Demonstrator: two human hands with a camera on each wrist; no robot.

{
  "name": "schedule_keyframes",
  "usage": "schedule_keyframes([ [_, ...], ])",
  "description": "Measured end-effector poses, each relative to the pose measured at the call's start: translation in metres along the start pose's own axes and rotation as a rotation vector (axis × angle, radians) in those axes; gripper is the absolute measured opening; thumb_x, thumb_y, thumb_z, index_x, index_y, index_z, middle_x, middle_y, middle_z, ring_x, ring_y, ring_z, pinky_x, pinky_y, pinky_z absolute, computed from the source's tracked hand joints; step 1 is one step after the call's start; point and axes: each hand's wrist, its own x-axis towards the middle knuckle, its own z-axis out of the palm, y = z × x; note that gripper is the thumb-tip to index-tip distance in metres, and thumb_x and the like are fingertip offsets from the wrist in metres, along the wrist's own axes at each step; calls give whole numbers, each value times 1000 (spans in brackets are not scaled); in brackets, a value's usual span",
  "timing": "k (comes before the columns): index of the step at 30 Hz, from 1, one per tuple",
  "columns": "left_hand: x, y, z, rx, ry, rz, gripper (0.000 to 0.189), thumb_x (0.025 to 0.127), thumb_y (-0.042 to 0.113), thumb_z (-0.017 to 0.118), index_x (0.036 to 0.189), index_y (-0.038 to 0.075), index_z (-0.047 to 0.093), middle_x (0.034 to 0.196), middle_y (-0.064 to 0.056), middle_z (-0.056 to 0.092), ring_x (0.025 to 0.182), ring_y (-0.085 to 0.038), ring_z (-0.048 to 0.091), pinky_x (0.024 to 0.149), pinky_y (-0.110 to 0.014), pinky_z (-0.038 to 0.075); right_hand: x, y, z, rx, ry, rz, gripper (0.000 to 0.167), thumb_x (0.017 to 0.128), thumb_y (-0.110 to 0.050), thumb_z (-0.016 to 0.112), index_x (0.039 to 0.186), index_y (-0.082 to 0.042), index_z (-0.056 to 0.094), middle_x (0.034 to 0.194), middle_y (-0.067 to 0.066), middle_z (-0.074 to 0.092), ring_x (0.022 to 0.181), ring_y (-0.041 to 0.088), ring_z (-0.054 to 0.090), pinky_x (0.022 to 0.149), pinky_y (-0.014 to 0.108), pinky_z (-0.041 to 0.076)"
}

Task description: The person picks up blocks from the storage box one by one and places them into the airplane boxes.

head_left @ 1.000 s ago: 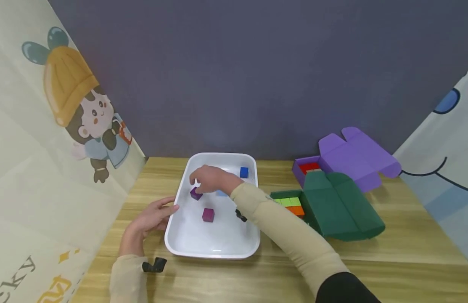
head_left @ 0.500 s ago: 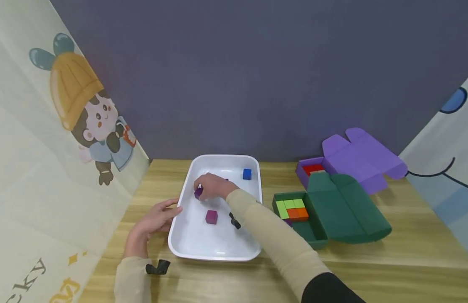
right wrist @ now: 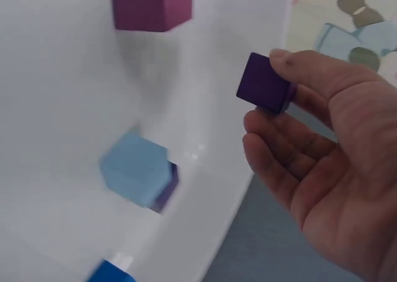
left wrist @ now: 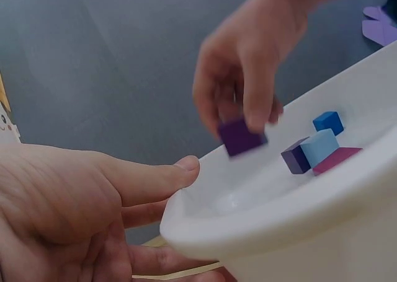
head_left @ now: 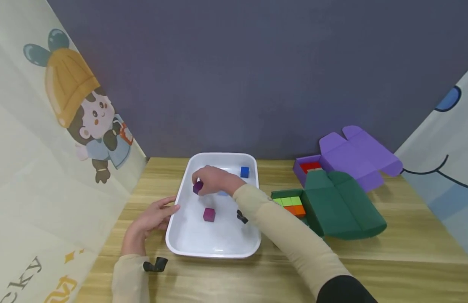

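Note:
My right hand (head_left: pixel 212 179) pinches a dark purple cube (right wrist: pixel 263 83) between thumb and fingertips, held above the left side of a white tray (head_left: pixel 215 248). My left hand (head_left: pixel 156 216) holds the tray's left edge; in the left wrist view its thumb (left wrist: pixel 164 181) lies at the rim and the fingers reach underneath. Inside the tray lie a magenta cube (head_left: pixel 209 214), a blue cube (head_left: pixel 244 171) and a light blue block (right wrist: pixel 135 170). Another dark purple block (left wrist: pixel 296 157) sits against the light blue one; in the head view my right hand hides it.
Right of the tray an open green box (head_left: pixel 317 225) holds lime and orange blocks (head_left: pixel 294 206). Behind it stands an open purple box (head_left: pixel 299 168) with red blocks (head_left: pixel 308 166). Their lids spread rightward. A dark wall (head_left: pixel 234 84) rises behind the wooden table (head_left: pixel 203 282).
My right hand has closed on the dark purple cube and lifted it slightly from the tray floor. The left hand keeps its place at the tray edge.

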Motion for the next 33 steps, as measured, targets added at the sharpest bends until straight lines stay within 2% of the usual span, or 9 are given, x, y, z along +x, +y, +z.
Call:
schedule_keyframes([
  [6, 0, 3, -1, -7, -16, 0, 65, 100, 29, 57, 149, -3, 29, 120, -30, 59, 100, -36, 65, 78, -48, 56, -38, -7, -30, -107, -2, -111, 25, 87, -26, 74, 110, -19, 67, 92, -11, 62, 83, 8, 57, 74, 19, 49],
  [16, 3, -1, -4, -2, -3, -18, 66, 98, 30, 59, 149, -1, 30, 120, -27, 60, 99, -34, 66, 78, -46, 56, -105, -1, -62, -161, 40, -207, 13, 86, -25, 73, 97, -22, 67, 85, -15, 62, 79, 5, 58, 72, 21, 47],
  [20, 1, -2, -6, 1, -14, -10, 66, 99, 28, 58, 149, -2, 27, 120, -28, 60, 99, -35, 66, 78, -46, 56, -128, 4, -69, -160, 43, -213, 18, 86, -25, 74, 102, -19, 68, 89, -15, 64, 83, 5, 60, 73, 20, 48],
  [28, 3, -3, -5, -2, -15, -20, 67, 99, 29, 58, 149, -2, 27, 120, -28, 60, 99, -34, 66, 78, -46, 56, -180, 17, -76, -225, -2, -111, 29, 81, -21, 81, 108, -22, 68, 95, -12, 62, 84, 5, 56, 74, 16, 49],
  [33, 3, -3, -5, 0, -6, -21, 69, 98, 31, 59, 150, -1, 27, 121, -29, 59, 99, -35, 66, 78, -47, 56, -213, 37, -70, -243, 2, -135, 30, 78, -12, 82, 104, -19, 68, 95, -8, 60, 84, 11, 57, 75, 22, 53],
])
